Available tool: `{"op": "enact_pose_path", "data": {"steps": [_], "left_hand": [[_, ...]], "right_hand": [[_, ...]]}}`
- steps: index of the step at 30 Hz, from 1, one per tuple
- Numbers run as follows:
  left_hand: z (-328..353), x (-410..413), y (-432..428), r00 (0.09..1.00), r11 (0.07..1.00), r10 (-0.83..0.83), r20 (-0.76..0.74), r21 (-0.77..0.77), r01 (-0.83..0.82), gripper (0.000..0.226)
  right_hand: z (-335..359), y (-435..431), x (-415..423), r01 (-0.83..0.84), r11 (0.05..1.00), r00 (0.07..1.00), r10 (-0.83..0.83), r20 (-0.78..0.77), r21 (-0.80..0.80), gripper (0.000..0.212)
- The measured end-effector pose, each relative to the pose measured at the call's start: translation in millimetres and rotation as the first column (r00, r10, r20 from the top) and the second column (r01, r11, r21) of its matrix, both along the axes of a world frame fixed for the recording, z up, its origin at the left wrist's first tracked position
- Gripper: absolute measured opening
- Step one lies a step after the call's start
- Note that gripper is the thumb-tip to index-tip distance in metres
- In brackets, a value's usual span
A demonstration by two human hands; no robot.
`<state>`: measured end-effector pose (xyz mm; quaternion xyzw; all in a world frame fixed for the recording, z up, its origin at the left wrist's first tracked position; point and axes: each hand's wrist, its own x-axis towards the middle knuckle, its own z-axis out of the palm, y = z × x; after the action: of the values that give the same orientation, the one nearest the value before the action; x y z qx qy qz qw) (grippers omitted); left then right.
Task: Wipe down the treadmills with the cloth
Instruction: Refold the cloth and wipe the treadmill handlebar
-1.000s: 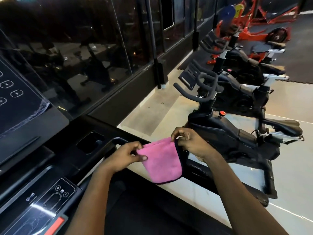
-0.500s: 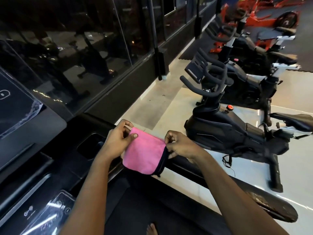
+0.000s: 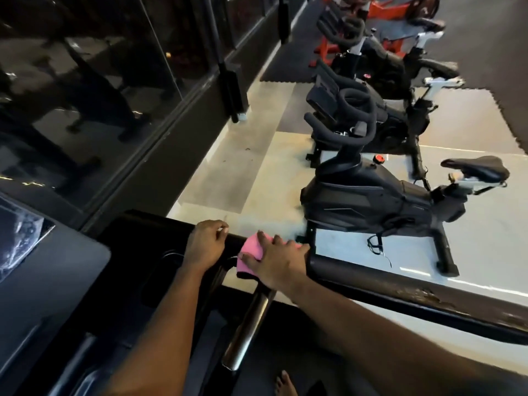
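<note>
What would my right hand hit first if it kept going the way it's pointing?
Probably your left hand, curled over the treadmill rail just past the pink cloth your right hand presses flat. Depth is unclear, though.

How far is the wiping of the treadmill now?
Early stage. Done: the cloth already lies on the rail. In hand: the right hand presses it flat there, and the left hand rests beside it. Left: the rail's marked lower stretch, the metal bar and the console, which seem untouched so far.
</note>
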<state>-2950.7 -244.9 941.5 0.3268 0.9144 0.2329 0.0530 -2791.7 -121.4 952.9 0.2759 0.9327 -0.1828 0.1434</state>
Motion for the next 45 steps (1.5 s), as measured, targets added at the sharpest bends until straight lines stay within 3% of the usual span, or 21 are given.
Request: {"op": "enact_pose_path", "data": {"steps": [3,5,7,14,17,20,23,25,26,31,35,37,40,45], "left_hand": [[-9,0,0,0.995,0.997,-0.076,-0.061,-0.026,0.075,0.019],[-12,3,0,0.994,0.996,-0.062,-0.094,-0.074,0.055,0.023],[-13,6,-1,0.992,0.995,-0.027,-0.122,-0.097,0.015,0.026],[-15,7,2,0.988,0.993,0.011,-0.156,-0.111,-0.029,0.028],[-17,8,4,0.984,0.995,0.043,-0.17,-0.087,-0.058,0.028],[-19,6,4,0.985,0.992,0.04,-0.17,-0.11,-0.059,0.028],[-19,5,3,0.984,0.991,0.034,-0.177,-0.12,-0.056,0.028],[-19,5,3,0.983,0.99,0.046,-0.18,-0.123,-0.069,0.028],[-19,6,3,0.982,0.989,0.05,-0.181,-0.126,-0.073,0.028],[-17,8,6,0.982,0.989,0.07,-0.176,-0.113,-0.09,0.024],[-16,7,5,0.98,0.988,0.077,-0.181,-0.12,-0.1,0.022],[-14,6,6,0.983,0.987,0.077,-0.169,-0.128,-0.099,0.022],[-10,9,6,0.985,0.987,0.07,-0.16,-0.131,-0.091,0.023],[-11,11,4,0.984,0.992,0.056,-0.17,-0.104,-0.075,0.024]], "right_hand": [[0,23,-30,-0.006,0.984,0.999,0.015,0.049,-0.177,0.093],[-3,39,-46,-0.028,0.956,0.992,0.063,0.112,-0.292,0.102],[-7,48,-49,-0.007,0.94,0.99,0.056,0.133,-0.34,0.096],[-8,43,1,0.02,0.984,0.996,-0.003,0.094,-0.179,0.073],[-6,37,-23,0.056,0.981,0.994,-0.037,0.106,-0.184,0.085],[-20,42,-69,0.005,0.945,0.98,0.06,0.19,-0.326,0.109],[-20,54,-93,0.001,0.812,0.975,0.13,0.182,-0.584,0.066],[-18,61,-89,0.003,0.716,0.973,0.16,0.169,-0.698,0.057],[-17,64,-83,0.021,0.714,0.969,0.159,0.192,-0.699,0.059],[-17,62,-36,0.058,0.931,0.983,0.01,0.184,-0.361,0.078],[-11,12,-26,0.068,0.997,0.996,-0.066,0.068,-0.027,0.079],[-13,-11,-39,0.021,0.999,1.0,-0.02,-0.014,0.032,0.081],[-12,-11,-42,0.0,1.0,0.996,0.0,-0.091,-0.005,0.072],[-14,28,32,0.047,0.998,0.993,-0.042,-0.112,0.043,0.065]]}}
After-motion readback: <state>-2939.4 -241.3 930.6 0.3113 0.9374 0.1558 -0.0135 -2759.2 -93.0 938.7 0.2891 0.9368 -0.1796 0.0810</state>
